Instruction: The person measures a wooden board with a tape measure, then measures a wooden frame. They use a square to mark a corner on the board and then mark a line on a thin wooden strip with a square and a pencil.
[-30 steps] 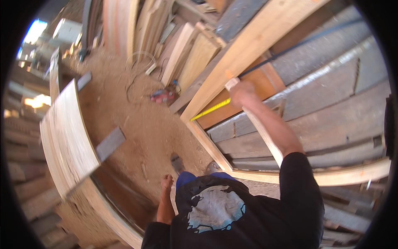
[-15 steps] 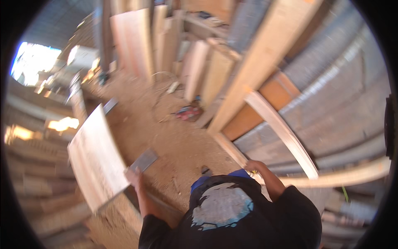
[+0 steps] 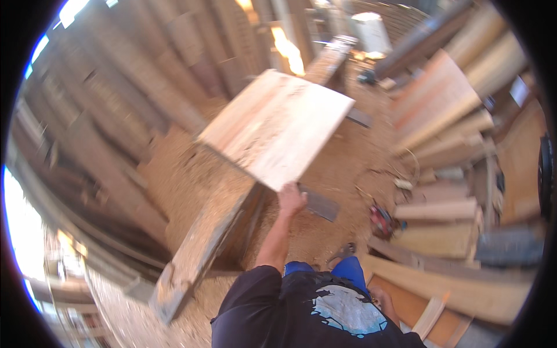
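A pale wooden panel [image 3: 284,124] lies flat across a long timber beam [image 3: 203,243], with sawdust scattered on its top. My left hand [image 3: 291,198] is at the panel's near corner, its fingers closed on the edge. A dark flat board piece [image 3: 319,206] juts out from under the panel beside that hand. Low by my right thigh is my right hand [image 3: 383,300], partly hidden by my shirt. Its fingers look curled round a small thing that is too blurred to name.
Sawdust covers the floor. A red power tool [image 3: 381,221] with a cord lies there at right. Boards [image 3: 435,104] lean along the right side, and a wooden frame [image 3: 447,284] is near my right leg. Long planks [image 3: 116,127] fill the left side.
My view has swung left, so the panel now appears near the middle. My left hand stays at its corner. My right hand has come away from the wooden frame to my thigh.
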Available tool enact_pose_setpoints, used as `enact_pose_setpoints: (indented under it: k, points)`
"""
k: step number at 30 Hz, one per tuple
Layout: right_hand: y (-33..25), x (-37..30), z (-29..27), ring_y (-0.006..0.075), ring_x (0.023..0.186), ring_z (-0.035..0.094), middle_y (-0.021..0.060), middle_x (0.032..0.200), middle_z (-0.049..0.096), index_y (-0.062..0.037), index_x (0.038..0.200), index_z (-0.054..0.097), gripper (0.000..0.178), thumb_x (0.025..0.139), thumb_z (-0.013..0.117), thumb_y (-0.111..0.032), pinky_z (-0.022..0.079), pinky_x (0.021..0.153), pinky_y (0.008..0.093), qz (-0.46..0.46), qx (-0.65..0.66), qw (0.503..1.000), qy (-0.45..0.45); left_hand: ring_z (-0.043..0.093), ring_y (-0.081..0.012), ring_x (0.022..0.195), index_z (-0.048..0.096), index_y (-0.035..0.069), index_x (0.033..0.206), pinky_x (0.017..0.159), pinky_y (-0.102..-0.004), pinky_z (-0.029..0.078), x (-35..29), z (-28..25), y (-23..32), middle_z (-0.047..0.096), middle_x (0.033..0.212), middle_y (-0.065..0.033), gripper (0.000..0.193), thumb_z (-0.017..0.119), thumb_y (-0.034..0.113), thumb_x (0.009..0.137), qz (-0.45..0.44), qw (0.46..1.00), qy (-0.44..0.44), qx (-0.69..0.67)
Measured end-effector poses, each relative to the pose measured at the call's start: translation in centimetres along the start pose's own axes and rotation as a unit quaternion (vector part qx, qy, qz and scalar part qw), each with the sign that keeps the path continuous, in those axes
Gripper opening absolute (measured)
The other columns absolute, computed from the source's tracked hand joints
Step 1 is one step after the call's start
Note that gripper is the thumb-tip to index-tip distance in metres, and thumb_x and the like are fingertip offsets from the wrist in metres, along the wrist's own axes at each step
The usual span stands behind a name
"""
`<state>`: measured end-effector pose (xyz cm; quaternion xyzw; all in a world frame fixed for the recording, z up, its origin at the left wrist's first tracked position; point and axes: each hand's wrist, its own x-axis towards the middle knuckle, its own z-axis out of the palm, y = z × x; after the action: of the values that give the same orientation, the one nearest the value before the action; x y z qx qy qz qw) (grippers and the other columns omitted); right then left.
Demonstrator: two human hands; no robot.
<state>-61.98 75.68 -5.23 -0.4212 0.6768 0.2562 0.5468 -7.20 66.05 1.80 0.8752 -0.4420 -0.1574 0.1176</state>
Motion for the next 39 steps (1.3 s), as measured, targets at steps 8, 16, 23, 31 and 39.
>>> enact_pose_setpoints:
  k: [8, 16, 23, 31, 39]
  points:
    - [-15.9, 5.3, -16.0, 0.0209, 0.070, 0.060, 0.0093, 0.087, 0.065, -0.0002, 0.095, 0.069, 0.041, 0.094, 0.063, -0.041, 0.051, 0.059, 0.0397, -0.266, -0.341, 0.899, -0.067, 0.040, -0.0335, 0.144, 0.042, -0.006, 0.144, 0.121, -0.0574, 0.021, -1.3, -0.1, 0.1, 0.048, 0.148, -0.0229, 0.069, 0.057, 0.035, 0.090, -0.153, 0.988, 0.007, -0.028]
    - [-33.8, 5.7, -27.3, 0.0235, 0.063, 0.063, 0.0127, 0.082, 0.068, 0.0012, 0.098, 0.069, 0.039, 0.092, 0.057, -0.036, 0.048, 0.052, 0.0415, -0.196, -0.308, 0.931, 0.000, 0.041, -0.0417, 0.141, 0.050, -0.009, 0.136, 0.120, -0.0522, 0.025, -0.8, 1.8, 2.0, 0.051, 0.143, -0.0283, 0.068, 0.060, 0.038, 0.089, -0.269, 0.962, 0.043, -0.025]
    - [-44.5, 6.0, -25.7, 0.0212, 0.067, 0.063, 0.0121, 0.086, 0.069, -0.0025, 0.101, 0.071, 0.036, 0.093, 0.055, -0.033, 0.049, 0.053, 0.0392, -0.301, -0.360, 0.882, -0.045, 0.038, -0.0455, 0.143, 0.048, -0.010, 0.139, 0.121, -0.0529, 0.023, 0.5, 1.3, 3.1, 0.048, 0.146, -0.0315, 0.071, 0.057, 0.042, 0.092, -0.301, 0.953, 0.029, -0.035]
    - [-56.4, 6.4, -17.1, 0.0264, 0.089, 0.067, 0.0142, 0.109, 0.069, -0.0023, 0.115, 0.068, 0.040, 0.092, 0.060, -0.033, 0.055, 0.068, 0.0389, -0.457, -0.508, 0.715, -0.150, 0.055, -0.0436, 0.127, 0.051, -0.008, 0.136, 0.112, -0.0563, 0.025, 2.5, -1.0, 6.4, 0.062, 0.127, -0.0316, 0.071, 0.056, 0.046, 0.090, -0.326, 0.944, 0.046, -0.004]
    - [-72.7, 3.4, -15.1, 0.0348, 0.130, 0.056, 0.0303, 0.141, 0.053, 0.0052, 0.152, 0.034, 0.081, 0.088, 0.068, -0.032, 0.042, 0.110, 0.0398, -0.582, -0.436, 0.686, -0.034, 0.061, -0.0457, 0.119, 0.049, -0.007, 0.139, 0.109, -0.0600, 0.028, 5.1, -2.6, 5.2, 0.070, 0.114, -0.0264, 0.067, 0.058, 0.036, 0.089, -0.322, 0.942, -0.030, -0.090]
